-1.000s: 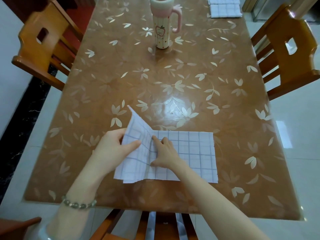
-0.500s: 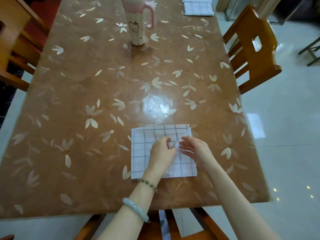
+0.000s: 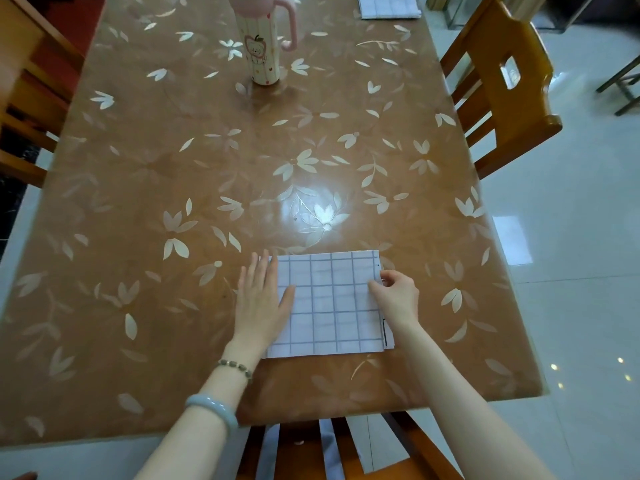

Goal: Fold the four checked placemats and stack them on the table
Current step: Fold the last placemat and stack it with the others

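Observation:
A white placemat with a grey check point(image 3: 329, 304) lies folded into a near square at the near side of the table point(image 3: 173, 188). My left hand point(image 3: 261, 299) lies flat with straight fingers over the mat's left edge, partly on the table. My right hand point(image 3: 396, 296) pinches the mat's right edge between thumb and curled fingers. More checked placemats point(image 3: 388, 6) lie at the far right end of the table, cut off by the top of the view.
A cream and pink tumbler with a handle point(image 3: 265, 46) stands at the far middle of the table. Wooden chairs stand at the right point(image 3: 502, 88), at the left point(image 3: 24, 109) and at the near edge point(image 3: 329, 448). Pale floor tiles surround the table.
The mat's left half was folded over to the right, making a square. Both hands have since slid apart from its middle to its left and right edges.

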Tool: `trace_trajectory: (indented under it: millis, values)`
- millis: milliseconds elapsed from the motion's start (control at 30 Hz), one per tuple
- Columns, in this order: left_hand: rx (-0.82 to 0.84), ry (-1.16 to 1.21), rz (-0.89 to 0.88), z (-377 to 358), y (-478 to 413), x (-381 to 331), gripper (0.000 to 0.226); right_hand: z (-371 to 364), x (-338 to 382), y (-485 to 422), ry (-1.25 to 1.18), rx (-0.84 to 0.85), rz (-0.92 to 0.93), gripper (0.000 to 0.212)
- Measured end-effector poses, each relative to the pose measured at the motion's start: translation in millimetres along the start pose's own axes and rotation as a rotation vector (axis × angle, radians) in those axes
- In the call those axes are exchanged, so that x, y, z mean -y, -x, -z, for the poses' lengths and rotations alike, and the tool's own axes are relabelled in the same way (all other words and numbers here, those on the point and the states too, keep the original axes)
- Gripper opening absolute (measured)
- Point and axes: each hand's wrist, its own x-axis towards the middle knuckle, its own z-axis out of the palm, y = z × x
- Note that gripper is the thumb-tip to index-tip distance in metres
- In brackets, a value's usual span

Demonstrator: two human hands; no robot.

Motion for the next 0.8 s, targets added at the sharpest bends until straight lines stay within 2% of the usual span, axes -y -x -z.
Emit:
trace_trajectory:
  millis: [167, 500, 600, 667, 733, 800]
  values:
    - [0.161, -0.301, -0.155, -12, -7, 22, 0.084, -1, -3, -2, -0.019, -0.024, 0.026, 0.017]
    - [0.134, -0.332, -0.140, -22, -7, 20, 0.087, -2, -10, -7, 0.079, -0.034, 0.108, 0.026]
    - [0.101, -0.321, -0.148, -24, -6, 21, 0.085, -10, -12, -8, 0.431, -0.230, 0.386, 0.041]
    - [0.097, -0.319, -0.149, -26, -6, 22, 0.085, -28, -2, -3, 0.550, -0.312, 0.621, 0.042]
    - [0.082, -0.330, -0.149, -29, -7, 22, 0.085, -54, 14, 6, 0.536, -0.201, 0.814, 0.038]
    - [0.083, -0.344, -0.140, -29, -6, 22, 0.084, -84, 17, 10, 0.584, -0.016, 0.936, 0.038]
